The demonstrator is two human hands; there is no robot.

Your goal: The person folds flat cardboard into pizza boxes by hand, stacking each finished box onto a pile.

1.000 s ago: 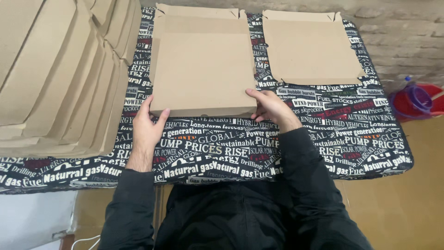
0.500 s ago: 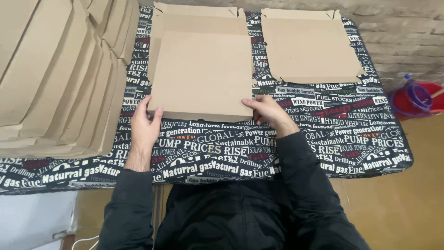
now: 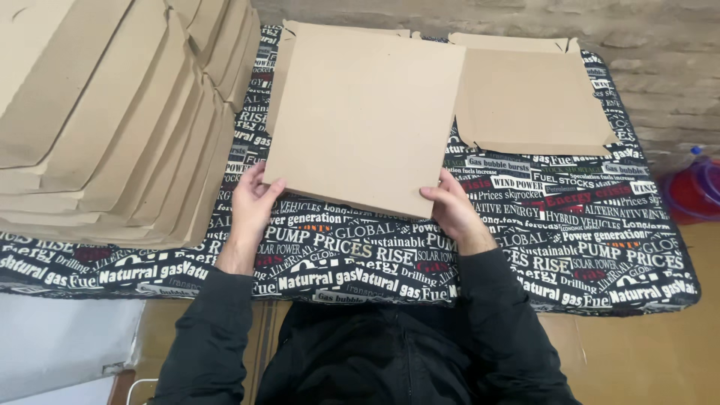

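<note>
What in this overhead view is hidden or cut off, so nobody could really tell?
- Underside of the lifted cardboard sheet, head view: faces away.
- Fingertips of the left hand and right hand: tucked behind the sheet's lower edge.
- Whatever lies beneath the sheet: mostly covered by it.
- Stack of flat cardboard: cut off by the left and top edges.
- Red and blue object: cut off by the right edge.

A table covered in black printed cloth (image 3: 525, 247) carries a stack of flat cardboard blanks (image 3: 112, 127) and a single cardboard blank (image 3: 529, 97).
</note>
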